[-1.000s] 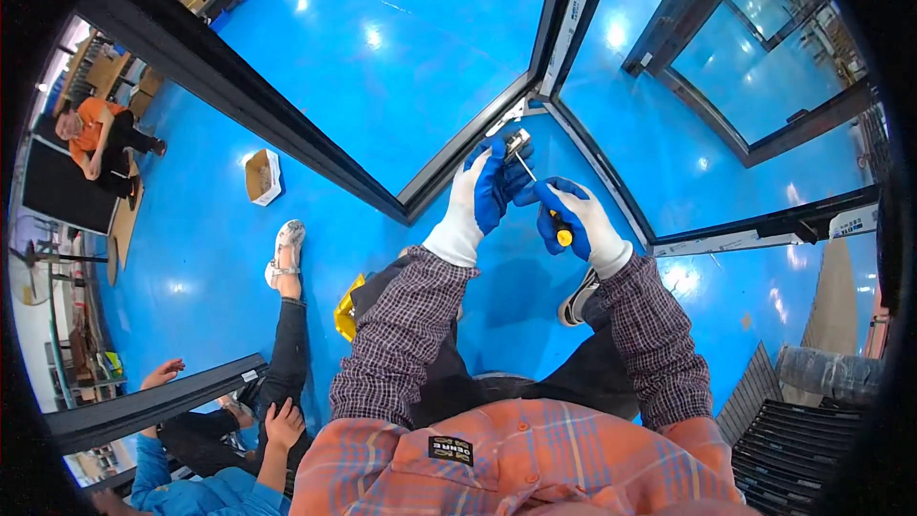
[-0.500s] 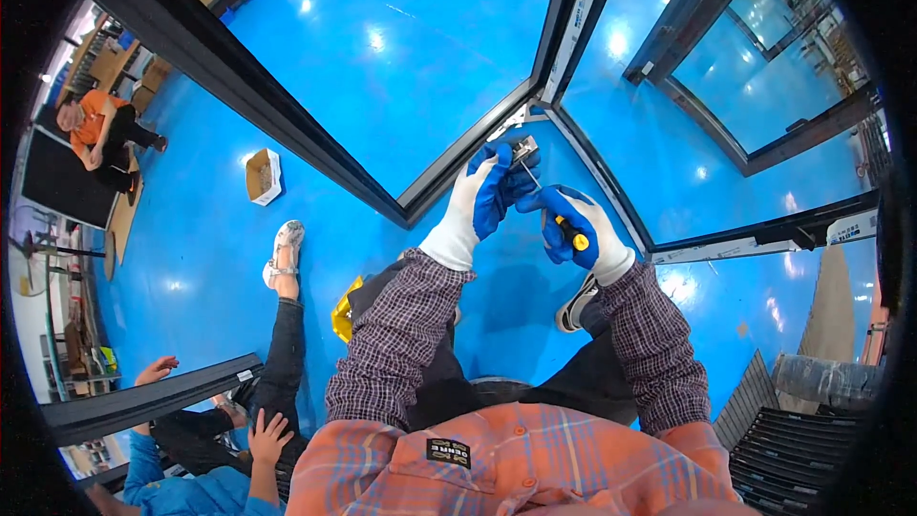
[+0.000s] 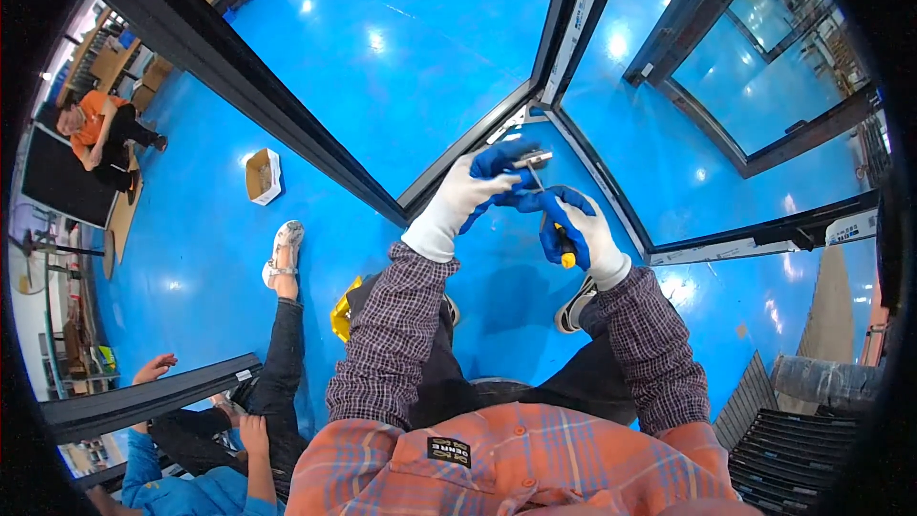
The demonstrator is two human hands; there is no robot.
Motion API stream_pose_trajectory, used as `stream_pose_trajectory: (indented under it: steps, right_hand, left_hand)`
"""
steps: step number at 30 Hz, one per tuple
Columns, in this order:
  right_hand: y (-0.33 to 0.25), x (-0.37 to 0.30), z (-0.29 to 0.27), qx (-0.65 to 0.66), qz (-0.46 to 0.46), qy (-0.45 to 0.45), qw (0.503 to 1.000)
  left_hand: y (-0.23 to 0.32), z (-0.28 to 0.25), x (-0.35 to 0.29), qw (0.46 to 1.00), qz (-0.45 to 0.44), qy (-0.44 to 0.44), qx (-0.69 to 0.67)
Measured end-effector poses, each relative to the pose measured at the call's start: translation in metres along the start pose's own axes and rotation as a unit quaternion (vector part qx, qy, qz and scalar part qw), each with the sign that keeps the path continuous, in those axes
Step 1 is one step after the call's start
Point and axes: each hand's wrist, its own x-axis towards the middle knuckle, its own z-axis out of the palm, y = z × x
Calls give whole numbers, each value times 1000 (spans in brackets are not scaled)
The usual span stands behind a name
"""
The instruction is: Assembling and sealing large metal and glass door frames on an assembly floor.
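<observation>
My left hand (image 3: 475, 182), in a white glove with blue-coated fingers, is closed on a small silver metal fitting (image 3: 537, 159). The fitting's end sticks out past the fingertips. A matching glove covers my right hand (image 3: 581, 229), which is wrapped round a screwdriver (image 3: 568, 259) with a yellow-ended handle. The screwdriver's thin shaft points up toward the fitting; whether its tip touches a screw is too small to tell. Both hands are close together in front of me, above the blue floor. Just beyond them is the corner of a dark frame (image 3: 511, 120).
A long dark frame bar (image 3: 258, 86) slants across the left, and another frame (image 3: 611, 193) stands to the right. A small open box (image 3: 263, 178) sits on the floor. At lower left a co-worker in blue (image 3: 205, 487) sits beside a dark profile (image 3: 158, 399). Dark slats (image 3: 783, 449) lie at lower right.
My left hand has shifted slightly left and turned, so the fitting now lies flatter. The screwdriver handle has tipped to a steeper angle in my right hand. The co-worker's near hand has curled.
</observation>
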Motion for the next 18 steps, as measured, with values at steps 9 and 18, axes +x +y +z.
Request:
stream_pose_trajectory:
  steps: [9,18]
  right_hand:
    - [-8,5,4,-15,62,1,998]
    - [-24,-8,-21,-235,151,-162,946]
  left_hand:
    - [5,-2,-3,991,18,-24,-129]
    - [51,-39,-30,976,-114,-176,-51]
